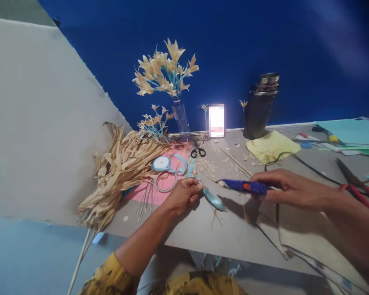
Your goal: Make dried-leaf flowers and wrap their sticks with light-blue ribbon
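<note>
Near the middle of the table, my left hand (184, 194) is closed in a pinch on a light blue ribbon (213, 200), whose loose end trails to the right. My right hand (290, 188) grips a blue hot glue gun (238, 185) with an orange part. The gun's nozzle points left, a short way from my left fingertips. A thin pale strand shows near the nozzle; whether it touches the nozzle I cannot tell. Just behind my left hand are a ribbon spool (161, 164) and a tape ring (166, 182). Small black-handled scissors (198, 150) lie farther back.
Dried husks (119, 168) are heaped at the left beside thin wires (146, 196) on pink paper (160, 198). Husk flowers (162, 69) stand in a clear bottle (181, 119). A dark flask (260, 110), yellow paper (273, 146), a black cord (313, 166) and red-handled shears (356, 180) are rightward.
</note>
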A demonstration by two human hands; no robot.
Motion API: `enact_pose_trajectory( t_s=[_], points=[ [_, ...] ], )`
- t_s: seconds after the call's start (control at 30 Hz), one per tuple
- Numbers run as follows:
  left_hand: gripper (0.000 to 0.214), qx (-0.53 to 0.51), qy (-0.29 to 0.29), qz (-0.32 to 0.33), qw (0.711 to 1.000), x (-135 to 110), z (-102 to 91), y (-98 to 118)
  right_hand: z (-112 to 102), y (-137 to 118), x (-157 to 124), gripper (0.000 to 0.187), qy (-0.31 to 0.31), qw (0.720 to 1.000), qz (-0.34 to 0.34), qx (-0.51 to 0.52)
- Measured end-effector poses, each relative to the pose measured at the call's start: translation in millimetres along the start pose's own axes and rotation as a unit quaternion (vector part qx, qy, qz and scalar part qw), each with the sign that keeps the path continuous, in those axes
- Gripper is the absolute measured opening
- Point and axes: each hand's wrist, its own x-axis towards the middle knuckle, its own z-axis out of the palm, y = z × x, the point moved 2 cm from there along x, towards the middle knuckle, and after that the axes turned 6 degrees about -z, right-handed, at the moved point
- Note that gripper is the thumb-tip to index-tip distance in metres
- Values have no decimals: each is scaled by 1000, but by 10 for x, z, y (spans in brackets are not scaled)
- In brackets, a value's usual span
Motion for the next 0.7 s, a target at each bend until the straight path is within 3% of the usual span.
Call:
enact_pose_trajectory(
  t_s=[0.2, 0.47, 0.7],
  points=[
    [30, 22, 49, -2, 999, 15, 37, -18, 328, 194, 202, 49, -50, 997, 23, 45],
    [28, 15, 59, -21, 998, 23, 39, -40, 420, 314, 246, 47, -72, 989, 42, 120],
    [27, 30, 61, -31, 997, 47, 50, -25, 418, 353, 298, 45, -75, 995, 23, 64]
  ],
)
